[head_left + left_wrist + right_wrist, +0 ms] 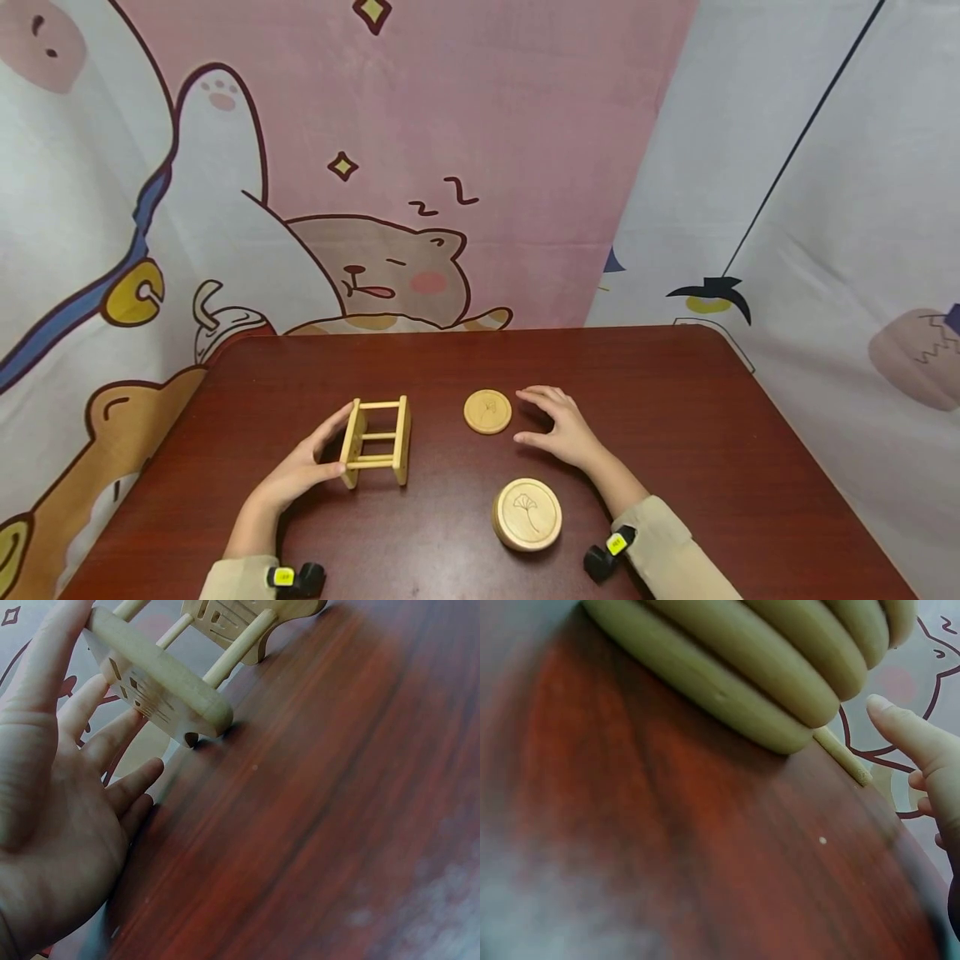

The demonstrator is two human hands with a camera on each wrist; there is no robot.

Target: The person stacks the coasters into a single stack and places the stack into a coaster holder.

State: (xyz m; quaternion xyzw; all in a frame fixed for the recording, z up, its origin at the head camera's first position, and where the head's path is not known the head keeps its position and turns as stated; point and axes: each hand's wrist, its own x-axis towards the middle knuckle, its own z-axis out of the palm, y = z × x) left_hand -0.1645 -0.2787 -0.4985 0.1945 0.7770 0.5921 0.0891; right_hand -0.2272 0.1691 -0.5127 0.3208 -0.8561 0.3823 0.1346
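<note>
A small wooden rack [401,442], with two slotted side panels joined by round rods, stands on the left of the table. My left hand [302,468] holds its left panel between the thumb at the near end and the fingers at the far end; in the left wrist view the fingertips [133,724] lie along the panel's outer face. One round wooden coaster [487,412] with an engraved leaf lies flat at the table's middle. Just right of it, my right hand [564,427] has thumb and fingers spread, holding nothing. Nearer me sits a stack of similar coasters [527,515].
The dark red-brown table [660,375] has a glossy wood-grain top. Behind it hangs a cloth [525,150] printed with cartoon animals. In the right wrist view the coaster stack [727,675] looms close, left of the right hand.
</note>
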